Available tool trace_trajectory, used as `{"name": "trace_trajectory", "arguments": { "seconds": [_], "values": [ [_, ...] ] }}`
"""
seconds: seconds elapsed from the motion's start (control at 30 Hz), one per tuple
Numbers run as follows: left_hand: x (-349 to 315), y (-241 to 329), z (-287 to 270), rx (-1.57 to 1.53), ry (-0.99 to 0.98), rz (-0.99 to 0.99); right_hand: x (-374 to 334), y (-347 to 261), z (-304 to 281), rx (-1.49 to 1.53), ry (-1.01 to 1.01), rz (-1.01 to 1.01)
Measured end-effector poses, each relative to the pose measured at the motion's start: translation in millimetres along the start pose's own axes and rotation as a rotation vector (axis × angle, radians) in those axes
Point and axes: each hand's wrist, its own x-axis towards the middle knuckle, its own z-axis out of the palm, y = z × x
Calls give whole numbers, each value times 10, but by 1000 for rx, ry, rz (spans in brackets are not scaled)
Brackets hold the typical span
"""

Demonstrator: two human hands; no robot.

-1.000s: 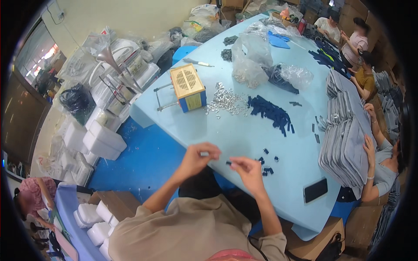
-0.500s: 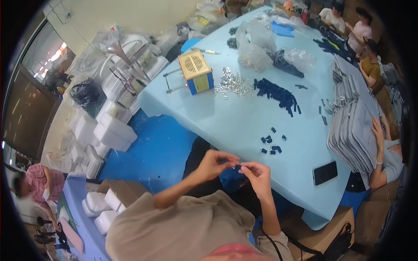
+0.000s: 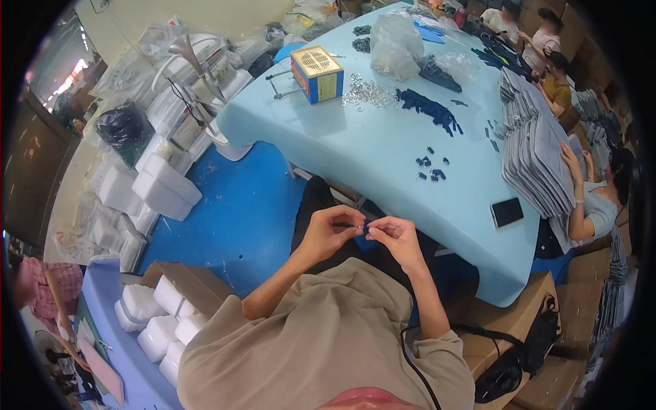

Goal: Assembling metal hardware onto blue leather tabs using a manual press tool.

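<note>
In front of my body, off the near edge of the table, both of my hands meet at the fingertips. My left hand [image 3: 329, 234] is closed in a pinch on a bit of shiny metal joined to a small dark blue fabric tab [image 3: 365, 226]. The tab's other side is pinched by my right hand [image 3: 400, 242]; the fingertips cover most of it. On the table lie several similar tabs with metal pieces [image 3: 430, 175], a heap of dark fabric strips [image 3: 428, 108] and a scatter of silvery metal pieces [image 3: 369, 93].
A blue box with a slotted wooden top [image 3: 317, 74] stands on the light blue tablecloth [image 3: 383, 150]. A phone [image 3: 506, 212] lies near the right edge, below stacked grey panels [image 3: 536, 147] touched by a co-worker's hand [image 3: 569, 160]. White foam blocks [image 3: 164, 188] are at left.
The whole view has shifted, so the table sits higher. My hands remain fingertip to fingertip on the small tab, with slightly different finger positions.
</note>
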Motion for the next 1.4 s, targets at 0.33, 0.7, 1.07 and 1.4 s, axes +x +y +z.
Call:
{"name": "trace_trajectory", "arguments": {
  "seconds": [0.33, 0.7, 1.07, 1.4],
  "values": [
    [-424, -258, -266, -49, -44, -23, -247, 389, 213, 54, -62, 194],
    [-430, -529, -264, -12, -65, -99, -378, 539, 365, 74, 65, 179],
    [-559, -1019, -194, -952, 48, -539, -348, 572, 458, -257, 135, -195],
    [-663, -1144, -51, -1226, 147, -613, -305, 696, 325, -300, 181, -305]
  ]
}}
